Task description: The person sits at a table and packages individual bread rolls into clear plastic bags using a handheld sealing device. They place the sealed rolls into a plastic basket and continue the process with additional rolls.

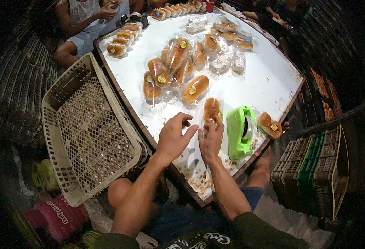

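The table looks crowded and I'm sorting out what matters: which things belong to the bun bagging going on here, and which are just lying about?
In use:
- right hand, its grip on the bagged bun
- left hand, open beside it
- green tape dispenser
- pile of bagged buns

Lying about:
- plastic crate leaning on the table
- stacked crates
- red cup

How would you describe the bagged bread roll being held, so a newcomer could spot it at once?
Start at the white table and find the green tape dispenser at its near edge. Just left of it, the bagged roll is the only one held by the right hand.
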The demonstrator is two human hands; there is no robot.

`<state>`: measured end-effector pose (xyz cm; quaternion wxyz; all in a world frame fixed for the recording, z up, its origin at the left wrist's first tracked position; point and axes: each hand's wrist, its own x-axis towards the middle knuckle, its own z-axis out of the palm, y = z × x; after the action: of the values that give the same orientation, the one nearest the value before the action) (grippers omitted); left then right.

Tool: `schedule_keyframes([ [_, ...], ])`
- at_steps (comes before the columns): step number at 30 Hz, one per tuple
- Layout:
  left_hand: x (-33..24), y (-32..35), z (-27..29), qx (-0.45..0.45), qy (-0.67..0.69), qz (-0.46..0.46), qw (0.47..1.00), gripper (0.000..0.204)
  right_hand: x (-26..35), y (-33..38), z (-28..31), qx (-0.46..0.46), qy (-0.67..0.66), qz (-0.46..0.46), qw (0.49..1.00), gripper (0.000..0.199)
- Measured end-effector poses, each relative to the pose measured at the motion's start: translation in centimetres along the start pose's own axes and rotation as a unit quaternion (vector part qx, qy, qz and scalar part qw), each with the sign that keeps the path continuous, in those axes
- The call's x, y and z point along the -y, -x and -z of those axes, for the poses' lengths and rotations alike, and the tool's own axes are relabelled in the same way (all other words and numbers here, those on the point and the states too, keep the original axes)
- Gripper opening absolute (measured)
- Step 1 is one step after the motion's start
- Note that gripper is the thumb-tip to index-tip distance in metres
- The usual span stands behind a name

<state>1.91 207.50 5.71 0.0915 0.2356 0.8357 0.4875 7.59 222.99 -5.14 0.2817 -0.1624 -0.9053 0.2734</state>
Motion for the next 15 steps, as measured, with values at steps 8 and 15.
schedule_keyframes([
  [8, 3.4, 0.2, -3.9, -0.174, -0.064, 0.015, 0.982, 0.077, 7.9, 0.2, 13.7, 0.101, -0.140, 0.106, 0.979, 0.029],
  [15, -6.0, 1.6, -3.8, -0.140, 0.307, 0.008, 0.941, 0.058, 5.6, 4.5, 17.7, 0.137, -0.193, 0.257, 0.937, 0.084],
])
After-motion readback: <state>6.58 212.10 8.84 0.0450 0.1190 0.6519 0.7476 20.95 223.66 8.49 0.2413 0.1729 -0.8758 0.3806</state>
